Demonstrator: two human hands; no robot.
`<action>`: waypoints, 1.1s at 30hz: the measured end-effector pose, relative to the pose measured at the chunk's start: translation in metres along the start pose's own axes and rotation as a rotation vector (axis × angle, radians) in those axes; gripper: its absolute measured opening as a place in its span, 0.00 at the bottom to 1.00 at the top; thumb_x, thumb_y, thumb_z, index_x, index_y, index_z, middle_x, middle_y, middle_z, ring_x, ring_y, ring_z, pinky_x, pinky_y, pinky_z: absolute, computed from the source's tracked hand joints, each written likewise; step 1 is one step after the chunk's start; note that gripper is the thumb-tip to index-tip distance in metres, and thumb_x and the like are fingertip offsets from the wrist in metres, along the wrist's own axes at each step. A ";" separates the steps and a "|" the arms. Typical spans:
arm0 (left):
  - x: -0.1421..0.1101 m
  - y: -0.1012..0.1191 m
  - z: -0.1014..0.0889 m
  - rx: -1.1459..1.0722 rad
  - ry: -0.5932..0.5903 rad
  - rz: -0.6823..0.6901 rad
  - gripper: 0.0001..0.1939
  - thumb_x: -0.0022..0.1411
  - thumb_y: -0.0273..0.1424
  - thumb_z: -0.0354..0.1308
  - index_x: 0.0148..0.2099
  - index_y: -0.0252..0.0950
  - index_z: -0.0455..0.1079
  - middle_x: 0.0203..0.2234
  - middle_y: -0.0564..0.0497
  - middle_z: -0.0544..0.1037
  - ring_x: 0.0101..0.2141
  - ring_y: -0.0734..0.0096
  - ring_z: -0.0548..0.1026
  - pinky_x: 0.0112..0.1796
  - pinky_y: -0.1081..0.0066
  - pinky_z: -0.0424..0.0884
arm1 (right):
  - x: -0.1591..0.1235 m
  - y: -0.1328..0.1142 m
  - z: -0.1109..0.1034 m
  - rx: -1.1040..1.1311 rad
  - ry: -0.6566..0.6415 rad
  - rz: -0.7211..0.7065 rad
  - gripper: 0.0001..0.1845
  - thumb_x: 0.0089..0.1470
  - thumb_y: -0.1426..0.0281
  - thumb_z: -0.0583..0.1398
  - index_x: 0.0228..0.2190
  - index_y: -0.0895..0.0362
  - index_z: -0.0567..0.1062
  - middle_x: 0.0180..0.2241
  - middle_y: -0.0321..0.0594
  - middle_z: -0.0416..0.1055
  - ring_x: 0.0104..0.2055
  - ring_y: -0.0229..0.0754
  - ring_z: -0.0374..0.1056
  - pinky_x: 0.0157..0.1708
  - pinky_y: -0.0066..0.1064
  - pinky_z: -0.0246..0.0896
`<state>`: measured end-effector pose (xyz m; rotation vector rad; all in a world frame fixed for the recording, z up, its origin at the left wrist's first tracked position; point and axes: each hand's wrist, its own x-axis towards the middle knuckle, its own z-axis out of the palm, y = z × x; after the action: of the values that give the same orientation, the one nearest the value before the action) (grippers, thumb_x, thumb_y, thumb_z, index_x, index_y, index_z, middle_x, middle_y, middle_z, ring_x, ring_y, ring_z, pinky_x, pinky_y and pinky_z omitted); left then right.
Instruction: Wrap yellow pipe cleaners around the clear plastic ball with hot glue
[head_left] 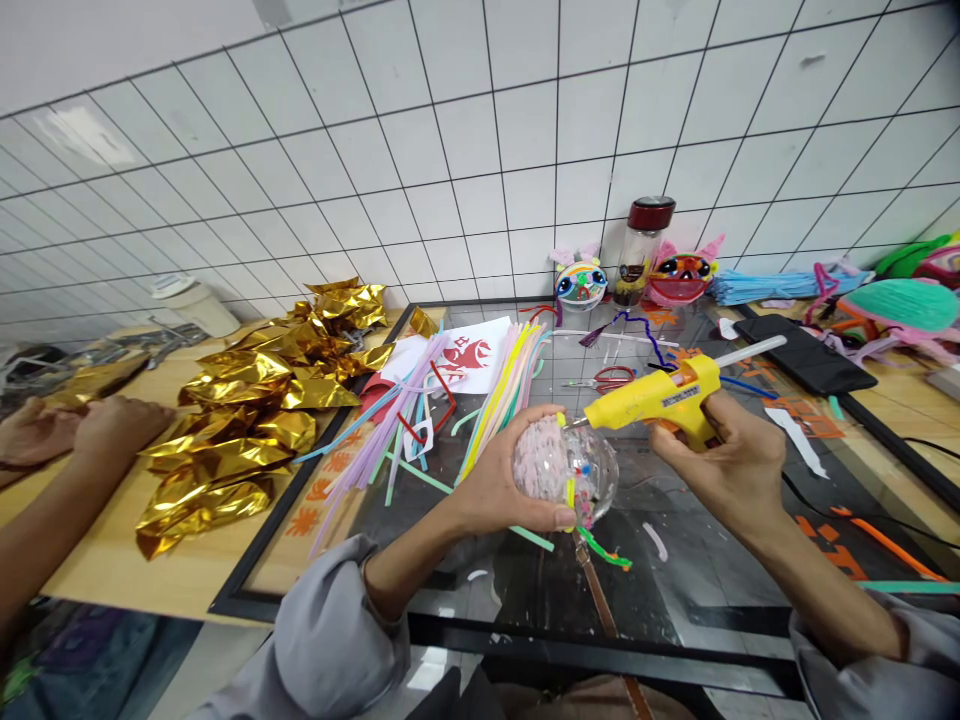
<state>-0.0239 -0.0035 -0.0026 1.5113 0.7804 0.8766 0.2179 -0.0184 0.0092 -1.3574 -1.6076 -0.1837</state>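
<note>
My left hand [487,480] is wrapped round a clear plastic ball [600,470], partly covered in pale pink fuzzy strands with yellow bits at its edge. My right hand [731,460] grips a yellow glue gun [660,395], a whitish glue stick [752,352] jutting from its back. The gun's nozzle points left and meets the ball's upper side, near a yellow piece; whether glue is coming out cannot be seen. A green fuzzy strand [606,552] lies just below the ball.
Pastel pipe cleaners [397,420], red-handled scissors [613,378] and a black pouch [806,352] lie on the black-framed board. Decorated masks [681,275] and a glass bottle [637,250] stand behind. Gold foil [255,410] is heaped at left, beside another person's hands [112,430].
</note>
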 end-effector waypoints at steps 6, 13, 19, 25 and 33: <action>0.000 -0.002 -0.002 0.026 0.012 -0.009 0.53 0.32 0.40 0.77 0.61 0.35 0.62 0.52 0.42 0.71 0.51 0.50 0.72 0.54 0.55 0.69 | -0.003 0.004 -0.001 0.036 -0.027 -0.004 0.12 0.45 0.68 0.60 0.20 0.52 0.60 0.16 0.26 0.52 0.16 0.31 0.48 0.16 0.26 0.43; 0.001 -0.001 -0.003 0.027 0.026 0.003 0.53 0.32 0.39 0.77 0.61 0.35 0.61 0.54 0.41 0.71 0.53 0.48 0.72 0.55 0.55 0.69 | -0.002 0.003 -0.003 0.023 -0.043 -0.084 0.11 0.45 0.69 0.59 0.19 0.53 0.60 0.15 0.26 0.53 0.16 0.30 0.48 0.16 0.26 0.43; 0.001 -0.002 -0.004 0.042 0.018 0.010 0.53 0.33 0.40 0.77 0.61 0.35 0.61 0.54 0.41 0.71 0.53 0.48 0.71 0.56 0.55 0.67 | -0.002 0.002 -0.003 0.019 -0.028 -0.093 0.13 0.45 0.69 0.59 0.19 0.52 0.58 0.15 0.26 0.51 0.16 0.31 0.47 0.16 0.27 0.41; 0.000 -0.003 -0.003 0.071 -0.007 0.008 0.52 0.32 0.41 0.77 0.61 0.36 0.62 0.54 0.43 0.70 0.53 0.50 0.71 0.56 0.56 0.66 | -0.001 0.002 -0.003 -0.013 -0.001 -0.055 0.14 0.45 0.69 0.59 0.19 0.51 0.56 0.15 0.26 0.50 0.16 0.32 0.46 0.17 0.28 0.41; -0.001 -0.003 -0.002 0.020 -0.036 0.003 0.53 0.32 0.41 0.77 0.61 0.37 0.62 0.53 0.44 0.72 0.50 0.53 0.72 0.53 0.59 0.69 | 0.000 0.001 -0.003 -0.007 -0.007 0.014 0.14 0.45 0.67 0.59 0.19 0.51 0.57 0.15 0.26 0.50 0.17 0.32 0.47 0.17 0.28 0.42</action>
<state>-0.0263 -0.0032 -0.0057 1.5428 0.7625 0.8436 0.2205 -0.0201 0.0103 -1.3763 -1.6042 -0.1764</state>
